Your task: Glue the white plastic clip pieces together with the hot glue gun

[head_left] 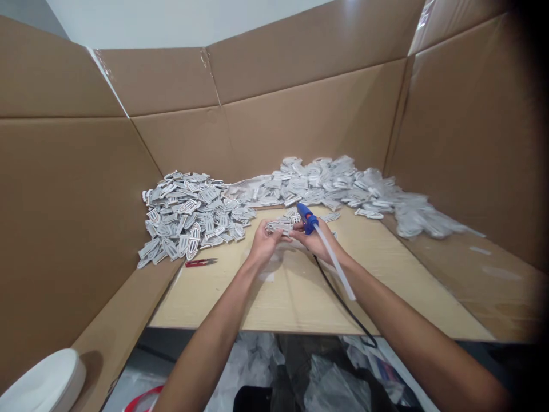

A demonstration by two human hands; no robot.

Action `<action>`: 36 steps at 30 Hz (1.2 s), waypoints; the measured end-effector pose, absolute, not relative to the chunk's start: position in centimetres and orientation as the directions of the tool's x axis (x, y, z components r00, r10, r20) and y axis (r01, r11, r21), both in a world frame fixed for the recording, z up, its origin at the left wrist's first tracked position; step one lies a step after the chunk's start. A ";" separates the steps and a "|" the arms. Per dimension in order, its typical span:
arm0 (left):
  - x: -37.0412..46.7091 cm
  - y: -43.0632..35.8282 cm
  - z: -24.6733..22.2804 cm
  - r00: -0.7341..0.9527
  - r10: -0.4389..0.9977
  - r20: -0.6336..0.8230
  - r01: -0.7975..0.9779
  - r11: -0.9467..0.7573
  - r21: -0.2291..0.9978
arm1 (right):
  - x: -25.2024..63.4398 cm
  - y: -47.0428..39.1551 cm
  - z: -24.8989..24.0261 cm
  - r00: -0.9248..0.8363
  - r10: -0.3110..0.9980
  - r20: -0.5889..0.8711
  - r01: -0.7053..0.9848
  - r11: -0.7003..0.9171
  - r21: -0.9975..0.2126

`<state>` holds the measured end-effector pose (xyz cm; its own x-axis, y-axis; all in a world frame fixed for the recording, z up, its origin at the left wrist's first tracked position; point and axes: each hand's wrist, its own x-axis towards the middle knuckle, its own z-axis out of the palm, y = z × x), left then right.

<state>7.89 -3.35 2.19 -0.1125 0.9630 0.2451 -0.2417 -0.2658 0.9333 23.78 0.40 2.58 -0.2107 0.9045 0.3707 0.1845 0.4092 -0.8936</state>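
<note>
Over the middle of the tabletop, my left hand [264, 241] is closed around one or more pale grey, flat slotted pieces [279, 226]. My right hand [319, 239] grips a blue hot glue gun [307, 217], its nozzle pointing away from me. A long white glue stick [337, 263] sticks out of its back end. The right fingertips also touch the grey pieces beside the left hand. A black cord [343, 300] runs from under the right hand to the table's front edge. Some fingers are hidden behind the pieces.
A heap of loose grey pieces [206, 212] lies at the left, with red thread snips [201, 262] in front. Pieces in clear plastic bags [326, 180] are piled along the back and right. Cardboard walls [309, 114] enclose the wooden tabletop [206, 303]. A white round object [47, 377] stands lower left.
</note>
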 end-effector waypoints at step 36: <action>7.0 -3.3 2.5 -0.312 0.922 0.230 -0.240 -0.311 0.920 | 25.1 -0.4 3.7 -0.345 0.874 0.342 0.349 0.458 -0.818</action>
<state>7.01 -3.30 2.54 -0.3123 0.9217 0.2303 -0.2395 -0.3109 0.9197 25.09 -0.43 3.66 -0.3447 0.8741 0.3421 0.3489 0.4577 -0.8178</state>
